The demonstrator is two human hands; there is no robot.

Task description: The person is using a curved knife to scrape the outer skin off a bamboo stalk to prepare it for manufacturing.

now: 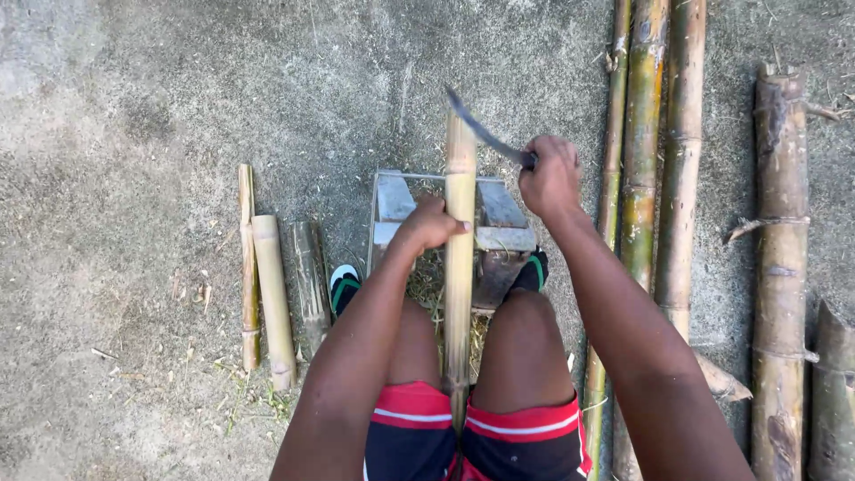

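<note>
Bamboo work looks barely begun on the pole in hand: the pole stands almost upright between the knees, its far end over a small metal stand, and that end appears whole, with no split that I can see running down it. The knife lies with its blade touching or just above the pole's top, tilted up to the left; whether it has bitten in I cannot tell. The left hand is closed round the pole a little below the top, fingers wrapped from the left side. The right hand is clenched tight on the knife handle, just to the right of the pole. Three short cut pieces lie side by side on the concrete to the left, so some cutting seems already done; several long uncut poles lie to the right, suggesting much is left. Fibres and chips litter the ground by the feet. Open room is wide to the left and ahead; on the right the long poles lie near the right arm, and the stand's edges sit just beside the pole.
</note>
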